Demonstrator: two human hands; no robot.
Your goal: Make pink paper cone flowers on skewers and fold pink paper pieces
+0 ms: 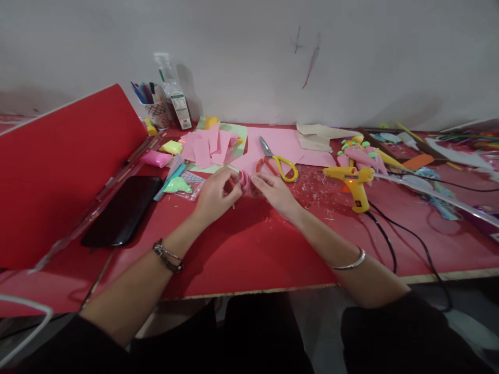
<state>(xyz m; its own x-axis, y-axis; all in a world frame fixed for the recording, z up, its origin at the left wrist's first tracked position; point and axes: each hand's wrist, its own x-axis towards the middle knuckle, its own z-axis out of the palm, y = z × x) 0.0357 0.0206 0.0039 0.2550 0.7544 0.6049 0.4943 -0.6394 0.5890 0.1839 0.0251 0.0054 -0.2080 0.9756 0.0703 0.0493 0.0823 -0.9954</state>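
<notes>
A curled pink paper strip [244, 180] is held between my two hands above the red table. My left hand [219, 195] pinches its left side with thumb and forefinger. On the right side, the closed fingers of my right hand [275, 194] grip the same strip. Just behind the hands lie scissors [286, 167] with red and yellow handles. Cut pink paper pieces [210, 147] are piled on a pale green sheet, beside a larger pink sheet [249, 151].
A yellow glue gun [354, 186] with a lit orange light and black cord stands right. A black phone [122, 212] lies left, near a red board [70, 171]. Behind are a bottle [180, 106] and a cup of pens [156, 115]. Pink cones [358, 155] lie back right.
</notes>
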